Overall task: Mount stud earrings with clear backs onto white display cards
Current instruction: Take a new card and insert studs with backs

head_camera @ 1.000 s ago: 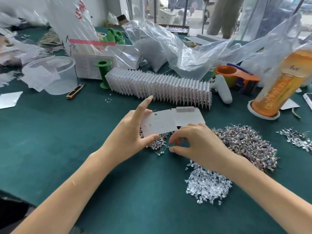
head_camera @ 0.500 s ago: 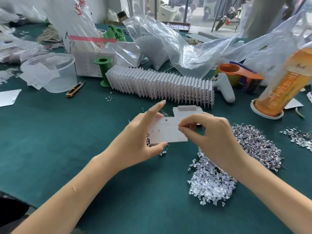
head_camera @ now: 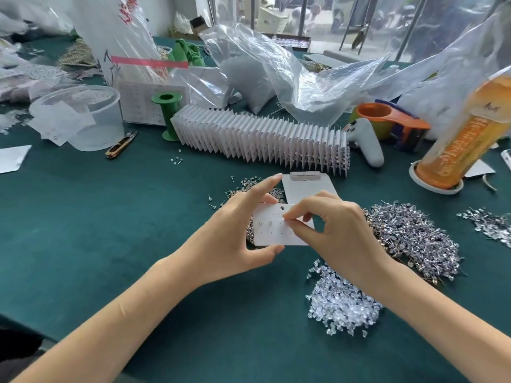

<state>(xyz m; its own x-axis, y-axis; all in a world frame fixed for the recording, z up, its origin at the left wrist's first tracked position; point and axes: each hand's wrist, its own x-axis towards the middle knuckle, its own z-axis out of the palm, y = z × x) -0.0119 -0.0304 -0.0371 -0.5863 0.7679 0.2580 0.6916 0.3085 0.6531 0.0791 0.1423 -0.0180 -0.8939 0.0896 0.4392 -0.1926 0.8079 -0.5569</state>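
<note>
My left hand (head_camera: pixel 235 239) holds a white display card (head_camera: pixel 273 233) by its left edge, thumb below and index finger stretched above. Two studs sit in the card's upper row. My right hand (head_camera: pixel 331 230) pinches a stud earring (head_camera: pixel 282 221) at the third hole of that row. A pile of loose stud earrings (head_camera: pixel 414 236) lies to the right on the green table (head_camera: pixel 110 230). Clear backs (head_camera: pixel 340 302) form a heap under my right wrist. More studs (head_camera: pixel 249 186) lie behind the card.
A long row of filled cards (head_camera: pixel 262 139) stands behind. A second white card (head_camera: pixel 307 186) lies flat beyond my hands. An orange bottle (head_camera: pixel 464 134), tape dispenser (head_camera: pixel 392 120), green spool (head_camera: pixel 168 114), clear tub (head_camera: pixel 80 117) and plastic bags (head_camera: pixel 276 70) crowd the back.
My right hand rose from the table to the card face with a stud. The card now faces me, showing two mounted studs.
</note>
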